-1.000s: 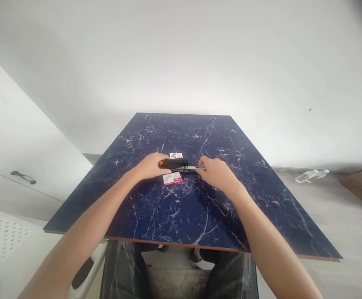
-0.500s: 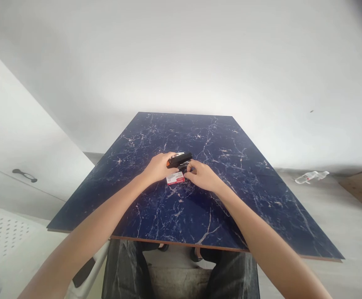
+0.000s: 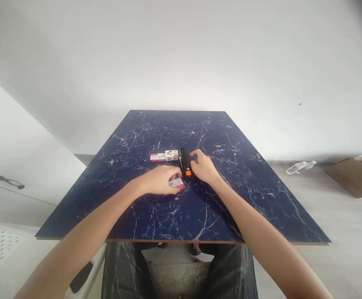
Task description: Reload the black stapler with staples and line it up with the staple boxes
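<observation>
A black stapler (image 3: 185,160) with an orange patch at its near end lies lengthwise on the blue table, pointing away from me. My right hand (image 3: 203,167) is at its right side, fingers curled and fingertips against it. Closed around a small red-and-white box (image 3: 177,183) is my left hand (image 3: 160,180), just left of the stapler's near end. Beyond that hand lie two more small boxes side by side: a red-and-white box (image 3: 157,157) and a white printed box (image 3: 172,155), the latter close to the stapler.
The dark blue marbled table (image 3: 218,216) stands against a white wall. On the floor to the right are a clear plastic bottle (image 3: 299,167) and a cardboard box (image 3: 353,176). A white cabinet with a dark handle (image 3: 9,182) is at the left.
The stapler has left my left hand and turned to lie lengthwise by my right hand. My left hand has moved nearer and taken the small red-and-white box. Two boxes behind now show.
</observation>
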`<state>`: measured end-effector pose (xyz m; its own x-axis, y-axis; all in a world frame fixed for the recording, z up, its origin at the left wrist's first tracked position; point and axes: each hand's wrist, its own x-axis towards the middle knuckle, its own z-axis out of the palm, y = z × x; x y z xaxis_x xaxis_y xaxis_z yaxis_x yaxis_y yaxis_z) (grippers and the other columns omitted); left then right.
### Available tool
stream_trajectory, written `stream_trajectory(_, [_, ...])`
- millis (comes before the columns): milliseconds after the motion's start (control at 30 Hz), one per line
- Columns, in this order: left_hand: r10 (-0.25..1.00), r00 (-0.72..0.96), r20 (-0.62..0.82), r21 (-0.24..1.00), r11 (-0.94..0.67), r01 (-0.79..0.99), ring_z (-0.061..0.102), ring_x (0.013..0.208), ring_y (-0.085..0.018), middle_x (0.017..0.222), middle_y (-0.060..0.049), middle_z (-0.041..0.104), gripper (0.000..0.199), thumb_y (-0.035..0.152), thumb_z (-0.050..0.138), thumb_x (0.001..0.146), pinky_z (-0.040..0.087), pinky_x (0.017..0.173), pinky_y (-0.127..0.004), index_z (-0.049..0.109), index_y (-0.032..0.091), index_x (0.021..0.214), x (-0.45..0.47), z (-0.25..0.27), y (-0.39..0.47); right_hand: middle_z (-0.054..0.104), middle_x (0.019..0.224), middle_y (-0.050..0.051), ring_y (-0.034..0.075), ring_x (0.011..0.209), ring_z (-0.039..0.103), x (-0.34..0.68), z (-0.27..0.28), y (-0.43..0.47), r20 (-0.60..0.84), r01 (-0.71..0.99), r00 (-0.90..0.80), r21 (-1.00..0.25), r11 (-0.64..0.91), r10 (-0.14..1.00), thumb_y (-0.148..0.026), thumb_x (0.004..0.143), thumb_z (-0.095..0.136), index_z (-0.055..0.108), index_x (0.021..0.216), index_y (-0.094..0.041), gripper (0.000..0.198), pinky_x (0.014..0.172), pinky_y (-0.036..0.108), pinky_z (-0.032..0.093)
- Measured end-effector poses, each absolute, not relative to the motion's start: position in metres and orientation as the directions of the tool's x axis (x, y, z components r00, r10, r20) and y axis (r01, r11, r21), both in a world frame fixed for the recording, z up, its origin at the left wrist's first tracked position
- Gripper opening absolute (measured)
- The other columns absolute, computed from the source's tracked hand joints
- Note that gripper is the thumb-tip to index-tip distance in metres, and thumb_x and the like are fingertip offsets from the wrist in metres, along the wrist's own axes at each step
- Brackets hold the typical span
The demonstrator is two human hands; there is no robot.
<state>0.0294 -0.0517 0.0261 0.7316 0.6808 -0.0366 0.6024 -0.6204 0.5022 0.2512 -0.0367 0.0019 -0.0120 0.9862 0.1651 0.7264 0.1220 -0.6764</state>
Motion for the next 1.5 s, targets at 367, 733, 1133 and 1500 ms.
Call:
stream_trajectory(367, [0.844,0.514,0.153,0.305,-0.535,0.788,0.061,0.100,-0.028,0.103,-0.009,0.069,0.040,0.050,0.055,0.094,0.047,0.085,-0.040,0.068,0.024,0.121,-0.039,0.012,0.014,0.072,0.109,0.008,0.025,0.093,0.065,0.252,0.003,-0.038,0.161,0.759,-0.070,-0.632,0.157,0.985,-0.015,0.083,0.047,0.064,0.107,-0.022,0.030,0.079,0.032,0.047])
stream_trajectory(733, [0.732,0.673,-0.102,0.446,-0.572,0.689,0.054,0.125,-0.032,0.138,-0.008,0.057,0.087,0.052,0.084,0.066,0.049,0.092,-0.035,0.052,0.035,0.145,-0.044,0.034,-0.004,0.072,0.107,0.009,0.025,0.095,0.065,0.254,0.004,-0.038,0.194,0.759,-0.119,-0.615,0.215,0.974,-0.014,0.083,0.046,0.065,0.104,-0.021,0.029,0.082,0.032,0.048])
stream_trajectory(1133, [0.698,0.716,0.015,0.504,-0.623,0.598,0.060,0.122,-0.032,0.138,-0.006,0.061,0.069,0.046,0.081,0.074,0.050,0.093,-0.041,0.059,0.036,0.139,-0.010,0.033,-0.019,0.073,0.113,0.004,0.016,0.092,0.070,0.258,-0.022,-0.016,0.024,0.425,-0.100,-0.903,0.064,0.995,-0.016,0.084,0.047,0.062,0.109,-0.021,0.030,0.085,0.029,0.053])
stream_trajectory(1500, [0.696,0.683,0.223,0.470,-0.690,0.550,0.053,0.128,-0.035,0.135,-0.014,0.059,0.078,0.059,0.083,0.071,0.044,0.107,-0.049,0.057,0.025,0.136,0.027,-0.002,-0.036,0.075,0.109,0.006,0.019,0.090,0.071,0.260,-0.007,-0.028,0.082,0.614,-0.121,-0.777,0.140,0.989,-0.019,0.091,0.045,0.065,0.116,-0.022,0.032,0.082,0.030,0.053])
